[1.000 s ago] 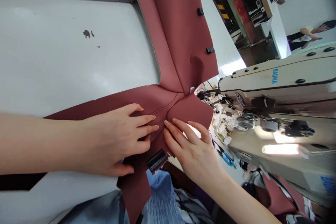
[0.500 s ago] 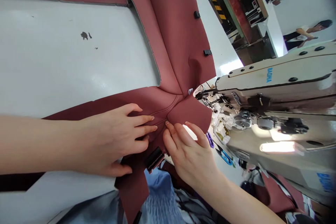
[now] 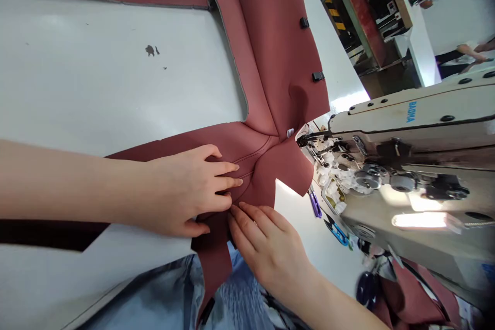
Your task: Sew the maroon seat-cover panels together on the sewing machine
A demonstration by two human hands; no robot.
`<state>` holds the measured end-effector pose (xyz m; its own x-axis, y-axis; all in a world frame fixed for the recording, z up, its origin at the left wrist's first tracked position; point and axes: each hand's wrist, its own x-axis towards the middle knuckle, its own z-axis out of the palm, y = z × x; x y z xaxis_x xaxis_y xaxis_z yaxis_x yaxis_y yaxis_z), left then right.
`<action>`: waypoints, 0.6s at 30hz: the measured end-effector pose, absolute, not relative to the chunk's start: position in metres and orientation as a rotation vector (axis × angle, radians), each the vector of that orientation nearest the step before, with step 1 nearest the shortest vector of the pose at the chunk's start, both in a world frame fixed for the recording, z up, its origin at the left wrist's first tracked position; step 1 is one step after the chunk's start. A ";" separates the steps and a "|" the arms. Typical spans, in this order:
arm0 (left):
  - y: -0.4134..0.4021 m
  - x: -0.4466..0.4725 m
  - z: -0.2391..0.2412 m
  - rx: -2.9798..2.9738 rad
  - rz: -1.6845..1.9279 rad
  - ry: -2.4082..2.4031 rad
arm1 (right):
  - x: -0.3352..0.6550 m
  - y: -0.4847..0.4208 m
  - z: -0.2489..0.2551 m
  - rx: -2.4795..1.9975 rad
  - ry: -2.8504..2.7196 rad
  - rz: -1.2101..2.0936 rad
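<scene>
A dark red leather-like cover (image 3: 259, 46) with stitched seams lies across the white table. My left hand (image 3: 185, 188) rests flat on its lower strip, fingers spread beside a seam (image 3: 247, 157). Close to those fingertips, my right hand (image 3: 270, 247) has its fingers together over the cover's near edge; its thumb is hidden beneath. A small notched flap (image 3: 286, 165) of the cover sticks out to the right, by the sewing machine. Two black clips (image 3: 304, 22) sit on the far right edge. A narrow tail (image 3: 212, 263) of the cover hangs over the table's near edge.
The sewing machine (image 3: 417, 154) stands at the right. Purple snips (image 3: 315, 203), blue snips (image 3: 336, 231) and a small tray (image 3: 334, 196) lie beside it. More red pieces (image 3: 417, 294) are at lower right. Another person (image 3: 464, 56) is in the background.
My right hand has slid along the cover's edge towards my body, off the flap, which now lies more exposed. A black clip near that hand is no longer visible. My left hand stays on the strip.
</scene>
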<state>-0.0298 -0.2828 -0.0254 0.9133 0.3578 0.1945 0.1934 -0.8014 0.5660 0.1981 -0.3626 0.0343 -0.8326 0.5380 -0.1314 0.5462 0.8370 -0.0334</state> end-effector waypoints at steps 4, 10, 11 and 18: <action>-0.282 -0.031 -0.023 2.541 0.371 0.368 | 0.204 -0.368 0.031 0.861 2.910 -0.085; -0.283 -0.031 -0.026 2.584 0.362 0.354 | 0.202 -0.367 0.033 0.950 2.886 -0.163; -0.283 -0.031 -0.026 2.594 0.362 0.352 | 0.201 -0.367 0.033 0.973 2.888 -0.171; -0.299 -0.039 -0.004 2.647 0.290 0.406 | 0.201 -0.364 0.029 1.069 2.902 -0.370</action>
<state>-0.0395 -0.2987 -0.0037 0.9346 0.3286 0.1361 0.2352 -0.8581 0.4564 0.2011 -0.3643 0.0292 -0.7640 0.6365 -0.1061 0.6427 0.7361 -0.2121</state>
